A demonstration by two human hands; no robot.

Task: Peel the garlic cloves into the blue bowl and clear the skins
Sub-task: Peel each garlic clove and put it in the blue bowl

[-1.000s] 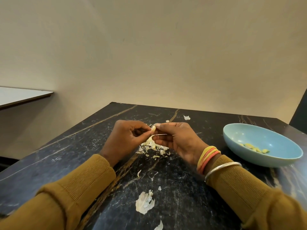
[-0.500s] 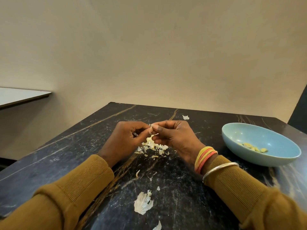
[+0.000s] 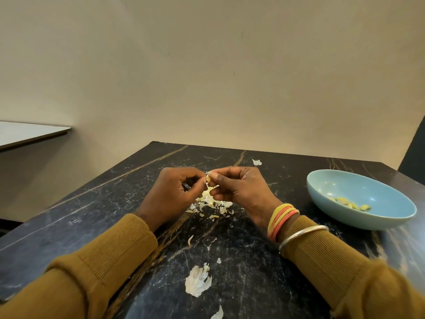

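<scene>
Both hands, left (image 3: 171,192) and right (image 3: 241,189), pinch one garlic clove (image 3: 208,178); we strip skin slowly, over the pile (image 3: 211,203).

The single view, worn on the person's head, faces forward and slightly down across the dark marble table (image 3: 253,261) toward the beige wall (image 3: 207,77). It is close to the left hand (image 3: 172,194) and right hand (image 3: 243,189); the lens seems to bend edges.
</scene>
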